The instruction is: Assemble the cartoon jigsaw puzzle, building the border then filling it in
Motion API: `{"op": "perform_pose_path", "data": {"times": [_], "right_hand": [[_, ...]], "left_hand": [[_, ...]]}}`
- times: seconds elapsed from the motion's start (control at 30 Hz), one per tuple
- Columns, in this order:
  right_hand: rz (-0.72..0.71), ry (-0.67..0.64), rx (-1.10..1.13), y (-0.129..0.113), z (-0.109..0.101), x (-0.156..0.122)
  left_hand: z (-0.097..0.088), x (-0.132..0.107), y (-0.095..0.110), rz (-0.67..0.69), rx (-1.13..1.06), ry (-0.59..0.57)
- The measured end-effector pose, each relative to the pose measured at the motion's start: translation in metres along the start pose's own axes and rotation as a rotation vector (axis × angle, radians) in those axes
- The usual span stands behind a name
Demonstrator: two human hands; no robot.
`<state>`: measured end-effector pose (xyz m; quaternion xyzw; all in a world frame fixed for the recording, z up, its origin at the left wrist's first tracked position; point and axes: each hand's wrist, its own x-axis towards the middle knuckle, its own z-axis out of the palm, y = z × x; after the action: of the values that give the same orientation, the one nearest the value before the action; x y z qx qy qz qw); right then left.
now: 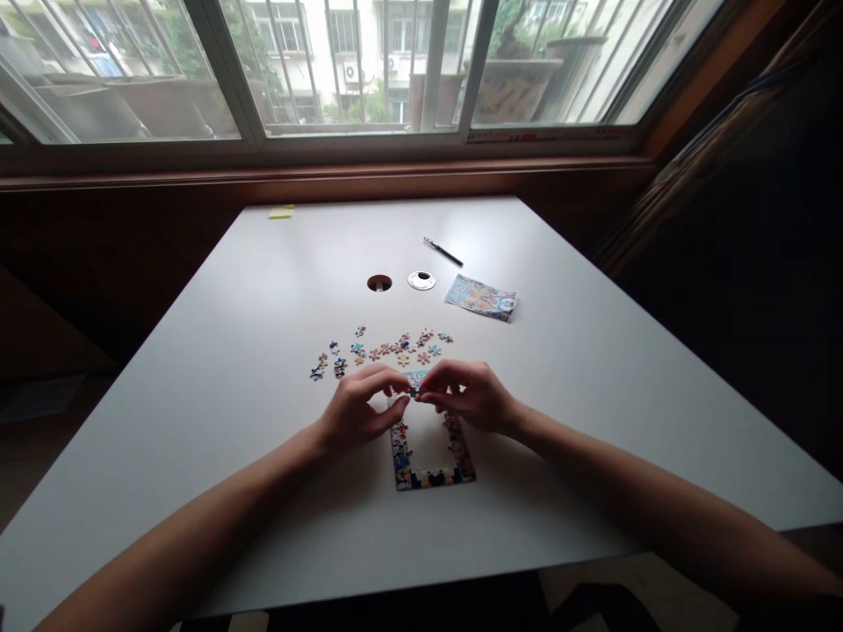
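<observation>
Here, a dark puzzle piece (414, 391) sits between facing fingers (393, 378)

A white table (230, 307) bears puzzle pieces (423, 358), picture sheet (483, 298) and pen (444, 253).

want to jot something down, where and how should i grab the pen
Probably best pinched mid-barrel from above, across its length: the pen is thin, lies flat and slantwise, and the printed sheet sits close to its near end.
</observation>
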<state>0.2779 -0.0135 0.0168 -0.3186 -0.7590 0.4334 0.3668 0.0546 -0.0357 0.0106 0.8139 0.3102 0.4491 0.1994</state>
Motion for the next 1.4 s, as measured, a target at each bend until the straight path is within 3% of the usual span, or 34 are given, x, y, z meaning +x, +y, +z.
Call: {"op": "perform_pose_path", "data": {"times": [0.17, 0.37, 0.63, 1.4], "right_hand": [[-0.063, 0.069, -0.089, 0.006, 0.003, -0.009], [-0.022, 0.132, -0.026, 0.008, 0.007, -0.014], [-0.079, 0.122, -0.127, 0.012, -0.001, -0.010], [-0.355, 0.102, -0.322, 0.015, 0.001, -0.003]], "left_hand": [[0.005, -0.001, -0.001, 0.047, -0.012, 0.029], [0.003, -0.002, -0.003, 0.092, -0.004, 0.060], [0.000, -0.004, -0.005, -0.045, 0.015, 0.069], [-0.004, -0.004, -0.006, -0.214, -0.014, -0.063]]}}
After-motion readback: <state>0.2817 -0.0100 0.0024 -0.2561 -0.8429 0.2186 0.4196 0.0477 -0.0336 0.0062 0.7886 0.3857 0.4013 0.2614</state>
